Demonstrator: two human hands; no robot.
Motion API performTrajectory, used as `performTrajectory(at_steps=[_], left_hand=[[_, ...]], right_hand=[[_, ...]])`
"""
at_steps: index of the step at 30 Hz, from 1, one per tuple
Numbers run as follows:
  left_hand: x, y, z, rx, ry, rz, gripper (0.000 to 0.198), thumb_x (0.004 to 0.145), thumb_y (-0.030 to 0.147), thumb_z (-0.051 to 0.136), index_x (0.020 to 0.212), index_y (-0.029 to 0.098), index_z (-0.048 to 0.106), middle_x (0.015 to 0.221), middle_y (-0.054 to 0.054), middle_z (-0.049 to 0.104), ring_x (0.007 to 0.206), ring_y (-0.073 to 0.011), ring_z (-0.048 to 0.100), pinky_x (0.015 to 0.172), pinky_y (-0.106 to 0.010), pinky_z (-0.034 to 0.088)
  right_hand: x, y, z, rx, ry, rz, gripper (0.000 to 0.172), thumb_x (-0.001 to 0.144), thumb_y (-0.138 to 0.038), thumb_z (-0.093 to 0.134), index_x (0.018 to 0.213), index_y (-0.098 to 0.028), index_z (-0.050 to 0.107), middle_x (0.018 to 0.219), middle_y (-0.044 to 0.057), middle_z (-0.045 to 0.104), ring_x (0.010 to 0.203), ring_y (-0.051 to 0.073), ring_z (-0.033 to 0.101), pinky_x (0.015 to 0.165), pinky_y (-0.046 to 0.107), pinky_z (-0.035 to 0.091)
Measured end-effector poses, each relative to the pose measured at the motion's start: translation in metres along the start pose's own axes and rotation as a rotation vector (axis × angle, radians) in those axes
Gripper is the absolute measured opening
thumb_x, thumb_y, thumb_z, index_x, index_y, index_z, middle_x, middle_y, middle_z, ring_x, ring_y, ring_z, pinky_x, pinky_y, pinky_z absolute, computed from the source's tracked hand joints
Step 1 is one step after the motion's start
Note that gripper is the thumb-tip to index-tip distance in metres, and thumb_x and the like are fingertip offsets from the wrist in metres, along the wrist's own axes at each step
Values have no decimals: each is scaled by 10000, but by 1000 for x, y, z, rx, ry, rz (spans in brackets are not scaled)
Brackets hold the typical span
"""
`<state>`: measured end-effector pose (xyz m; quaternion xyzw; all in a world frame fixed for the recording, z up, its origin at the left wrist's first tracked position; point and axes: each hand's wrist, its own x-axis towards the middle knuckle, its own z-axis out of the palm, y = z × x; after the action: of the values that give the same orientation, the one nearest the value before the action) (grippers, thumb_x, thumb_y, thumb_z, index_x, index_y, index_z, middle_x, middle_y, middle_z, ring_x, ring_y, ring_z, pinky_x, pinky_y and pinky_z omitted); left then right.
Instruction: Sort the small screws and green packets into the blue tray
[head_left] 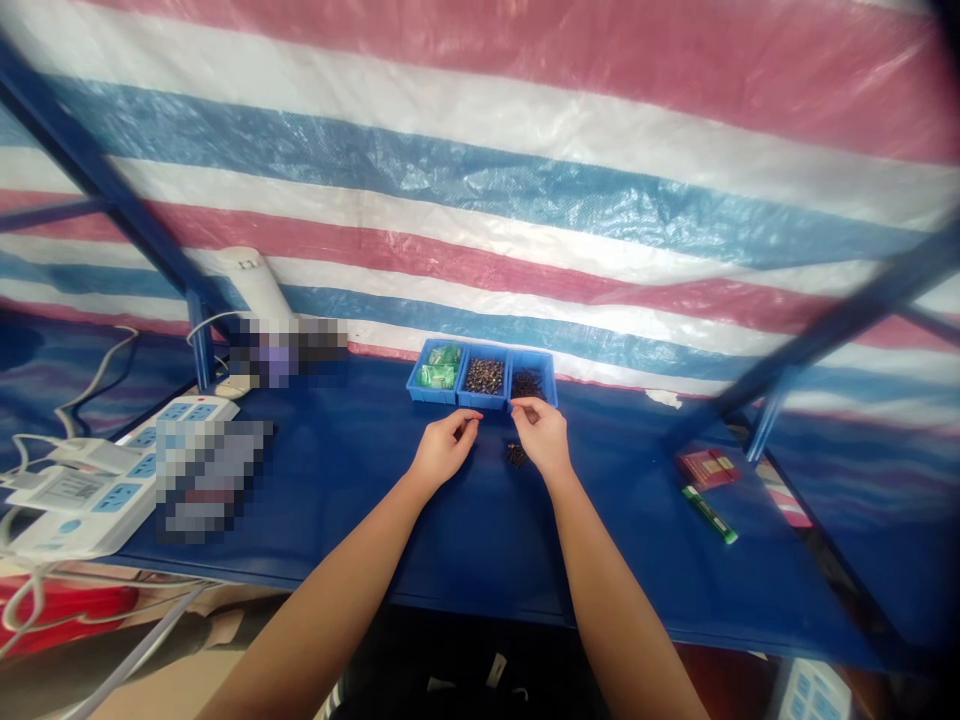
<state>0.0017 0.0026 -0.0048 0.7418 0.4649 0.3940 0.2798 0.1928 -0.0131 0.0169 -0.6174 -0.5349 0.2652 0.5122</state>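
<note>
My left hand (pixel 444 448) and my right hand (pixel 541 435) hover side by side over a blue table (pixel 360 500), both with fingers pinched together on something too small to make out. A small heap of dark parts (pixel 515 455) lies on the table just left of my right hand. Right behind the hands stand three blue bins: one with green packets (pixel 436 372), one with brownish small parts (pixel 484 377), one with dark small parts (pixel 529 382).
White power strips (pixel 112 490) with cables lie at the left edge. A white device (pixel 251 280) leans at the back left. A red pack (pixel 706 467) and a green pen-like item (pixel 709 514) lie to the right. Blue frame struts cross both sides before a striped tarp.
</note>
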Motion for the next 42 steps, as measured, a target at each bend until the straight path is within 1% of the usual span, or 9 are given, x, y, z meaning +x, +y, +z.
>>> performTrajectory(at_steps=[4, 6, 9, 16, 20, 26, 29, 35, 42], left_hand=[[0, 1, -1, 7, -7, 2, 299, 934, 382, 480, 1056, 209, 691, 688, 0, 648, 588, -128, 600, 604, -219, 502], [0, 2, -2, 16, 0, -3, 295, 931, 377, 487, 1055, 208, 694, 687, -1, 652, 591, -128, 604, 590, -213, 491], [0, 2, -2, 15, 14, -12, 293, 930, 375, 490, 1048, 205, 698, 678, -1, 652, 586, -127, 605, 579, -210, 483], [0, 0, -1, 2, 16, -22, 293, 933, 383, 488, 1049, 210, 694, 676, 2, 647, 579, -125, 599, 597, -220, 493], [0, 1, -1, 25, -2, -13, 289, 936, 380, 486, 1055, 216, 692, 678, 8, 641, 590, -123, 590, 597, -219, 475], [0, 4, -1, 25, -61, 40, 294, 918, 363, 524, 1130, 219, 669, 661, 27, 607, 577, -110, 549, 598, -216, 450], [0, 4, -1, -7, -93, 44, 308, 921, 388, 526, 1149, 227, 657, 665, 28, 615, 578, -111, 550, 598, -216, 449], [1, 4, 0, -24, -65, 26, 271, 928, 419, 509, 1027, 207, 645, 647, 24, 609, 577, -120, 559, 588, -219, 445], [-1, 11, -4, -41, -83, -6, 236, 958, 406, 449, 999, 219, 587, 617, 46, 577, 561, -114, 549, 567, -214, 415]], right_hand=[[-5, 1, -7, -275, -257, 28, 141, 754, -368, 685, 811, -244, 721, 681, 9, 696, 608, 181, 629, 600, 289, 468], [-6, 1, -11, -324, -398, 68, 176, 730, -378, 717, 836, -237, 719, 719, 13, 708, 604, 169, 633, 561, 262, 450], [-5, 4, -13, -363, -473, 47, 214, 712, -338, 741, 901, -239, 722, 825, 14, 726, 678, 165, 658, 591, 243, 462], [-6, 10, -9, -303, -510, -48, 205, 745, -166, 685, 936, -233, 718, 822, 13, 725, 725, 168, 673, 654, 254, 500], [-7, 8, -2, -204, -448, -83, 233, 753, -137, 649, 962, -217, 716, 809, 18, 722, 723, 168, 673, 700, 278, 526], [-6, 3, 11, 102, -299, -106, 223, 788, -181, 617, 989, -197, 711, 914, 45, 732, 824, 177, 696, 792, 307, 554], [-7, 0, 12, 210, -279, -66, 244, 786, -229, 649, 1022, -195, 697, 909, 53, 736, 823, 190, 701, 789, 325, 561], [-7, -8, 10, 300, -249, -19, 319, 762, -283, 708, 1068, -201, 681, 912, 58, 737, 812, 204, 701, 782, 348, 563], [-9, -5, 17, 324, -276, -62, 251, 766, -327, 716, 982, -198, 701, 938, 66, 729, 821, 199, 691, 779, 340, 560]])
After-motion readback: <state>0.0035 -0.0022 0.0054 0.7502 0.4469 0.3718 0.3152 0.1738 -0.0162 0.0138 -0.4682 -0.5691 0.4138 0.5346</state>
